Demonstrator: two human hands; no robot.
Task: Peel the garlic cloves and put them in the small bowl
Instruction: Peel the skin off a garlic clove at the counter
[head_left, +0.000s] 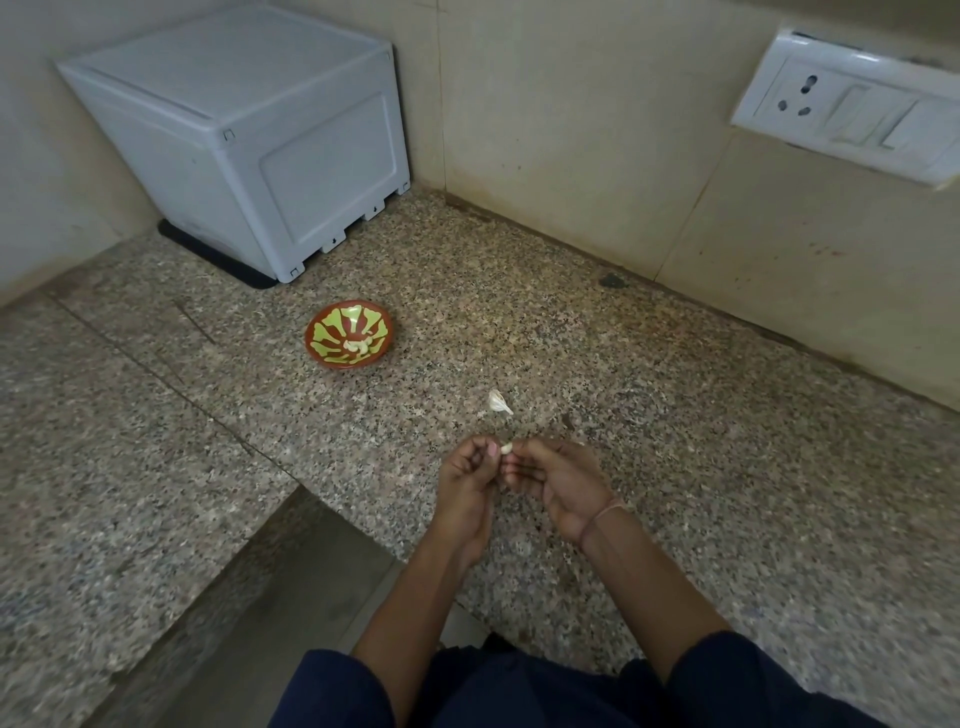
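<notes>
- Where the two hands meet over the near part of the counter, a pale garlic clove (506, 448) sits between their fingertips, held clear of the stone.
- Left hand (465, 478): fingers curled inward, thumb and fingertips pinching the clove's left end.
- Right hand (558, 483): palm turned up, fingers curled, fingertips pinching the clove's right end. The two hands' fingertips are touching or nearly so around it.
- Whether skin is on the clove: too small to tell.
- Thin band (605, 514) round the right wrist.
- Just beyond the hands, a white garlic piece (500, 402) lies alone on the counter; unpeeled clove or shed skin, cannot tell.
- Small bowl (332, 327), farther back and to the left, well apart from the hands: brown-red outside, green-yellow radiating pattern inside, upright on the counter.
- In the bowl, toward its near side, a few pale cloves (358, 346) lie together.
- Counter (675, 415): speckled granite, running into a corner between two beige walls, with a step-down edge at lower left.
- Back left corner: a white boxy appliance (249, 130) on a black mat (208, 254).
- Right wall: white socket-and-switch plate (852, 104).
- Dark smudge (613, 280) on the counter near the foot of the right wall.
- Bottom edge: dark blue sleeves (332, 691), forearms bare.
</notes>
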